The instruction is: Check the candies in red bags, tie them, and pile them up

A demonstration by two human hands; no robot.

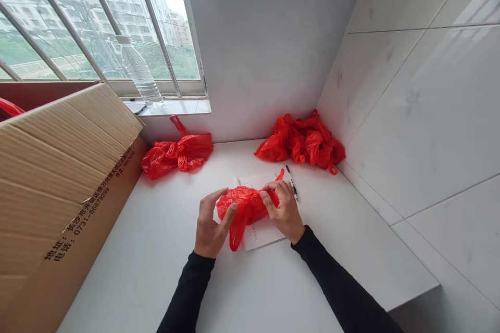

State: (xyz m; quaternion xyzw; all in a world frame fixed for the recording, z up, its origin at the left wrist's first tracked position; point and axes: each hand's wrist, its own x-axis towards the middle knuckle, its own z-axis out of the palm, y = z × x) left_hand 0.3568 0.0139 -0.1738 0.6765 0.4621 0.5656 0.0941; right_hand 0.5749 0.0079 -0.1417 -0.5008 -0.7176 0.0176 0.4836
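A crumpled red plastic bag [247, 205] is held between my two hands, just over an open notebook [265, 234] with some writing on it. My left hand [211, 223] curves round the bag's left end, thumb in front and fingers behind. The fingers of my right hand [283, 208] pinch the bag's right side, where a twisted end sticks up. One loop of the bag hangs down near my left thumb. Whatever the bag contains is hidden. Beside the notebook, to the right of my right hand, lies a black and white pen [292, 182].
A knotted red bag [177, 155] lies at the back left of the white table [242, 291], and a heap of red bags [302, 140] fills the back right corner. An open cardboard box [74, 166] stands at left. On the windowsill is a water bottle [140, 73].
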